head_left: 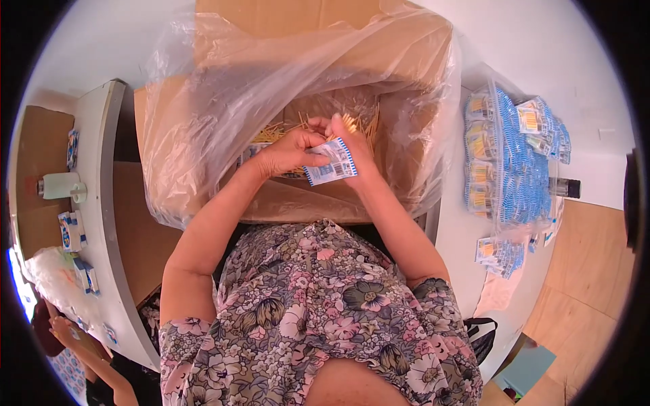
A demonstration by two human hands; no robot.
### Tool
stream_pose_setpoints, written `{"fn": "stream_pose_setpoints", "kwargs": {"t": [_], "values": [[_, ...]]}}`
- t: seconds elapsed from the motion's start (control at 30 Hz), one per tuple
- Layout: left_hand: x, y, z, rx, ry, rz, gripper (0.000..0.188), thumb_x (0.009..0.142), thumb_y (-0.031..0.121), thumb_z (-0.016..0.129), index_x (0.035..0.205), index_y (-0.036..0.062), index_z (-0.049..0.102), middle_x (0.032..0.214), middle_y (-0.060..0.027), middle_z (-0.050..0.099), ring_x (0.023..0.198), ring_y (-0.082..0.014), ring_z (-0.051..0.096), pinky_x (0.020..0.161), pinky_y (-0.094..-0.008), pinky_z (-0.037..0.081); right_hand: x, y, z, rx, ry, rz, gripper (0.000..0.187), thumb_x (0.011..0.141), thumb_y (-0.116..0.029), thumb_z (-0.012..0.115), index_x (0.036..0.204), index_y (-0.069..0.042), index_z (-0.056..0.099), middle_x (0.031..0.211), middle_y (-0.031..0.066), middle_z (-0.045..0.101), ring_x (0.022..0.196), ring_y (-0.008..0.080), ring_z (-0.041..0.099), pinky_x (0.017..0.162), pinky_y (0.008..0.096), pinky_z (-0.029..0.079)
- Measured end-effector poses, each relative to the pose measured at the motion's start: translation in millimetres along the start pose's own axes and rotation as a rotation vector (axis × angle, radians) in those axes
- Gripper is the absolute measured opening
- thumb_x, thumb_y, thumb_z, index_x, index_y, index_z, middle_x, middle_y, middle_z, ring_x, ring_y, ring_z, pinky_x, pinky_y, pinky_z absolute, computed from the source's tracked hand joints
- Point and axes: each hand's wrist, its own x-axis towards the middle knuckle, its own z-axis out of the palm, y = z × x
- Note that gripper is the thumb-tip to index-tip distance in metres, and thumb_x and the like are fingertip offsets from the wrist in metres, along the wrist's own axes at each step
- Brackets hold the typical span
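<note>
In front of me my left hand (291, 153) pinches a small white packet (333, 169) with blue striped edges, tilted between my two hands. My right hand (361, 154) is closed round a small bundle of thin yellow sticks (349, 122), whose ends show above the thumb. Both hands are over an open cardboard box (298, 211) lined with clear plastic (237, 101). Inside the box lie many loose yellow sticks (273, 132) of the same look. Whether the packet's mouth is open cannot be seen, as the fingers cover it.
To the right, a clear bag (518, 162) of filled blue striped packets stands on a white table (455, 223), with a smaller pile of packets (500, 256) nearer. On the left table are a pale green cup (62, 185) and small packs (71, 230). Another person's arm (91, 352) shows at lower left.
</note>
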Motion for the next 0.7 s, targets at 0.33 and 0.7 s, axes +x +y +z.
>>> {"fn": "stream_pose_setpoints", "kwargs": {"t": [0.33,0.7], "values": [[-9.2,7.4,36.2,0.047,0.082,0.079,0.016,0.08,0.008,0.063,0.093,-0.0002,0.065,0.082,-0.0012,0.064,0.076,-0.0077,0.057,0.072,-0.0243,0.047,-12.1,-1.8,-16.4,-0.667,-0.024,-0.267,0.033,0.089,-0.03,0.051,0.103,-0.001,0.057,0.129,0.0109,0.043,0.1,0.0158,0.051,0.085,0.027,0.04],[-7.9,-6.6,49.7,0.099,0.082,0.137,0.017,0.082,0.008,0.063,0.096,0.0003,0.064,0.084,-0.0004,0.064,0.078,-0.0054,0.056,0.072,-0.0234,0.046,-35.1,-18.8,-11.4,-0.476,-0.309,-0.076,0.049,0.086,-0.03,0.055,0.126,-0.002,0.047,0.136,0.0062,0.037,0.119,0.0169,0.041,0.098,0.0293,0.032]]}}
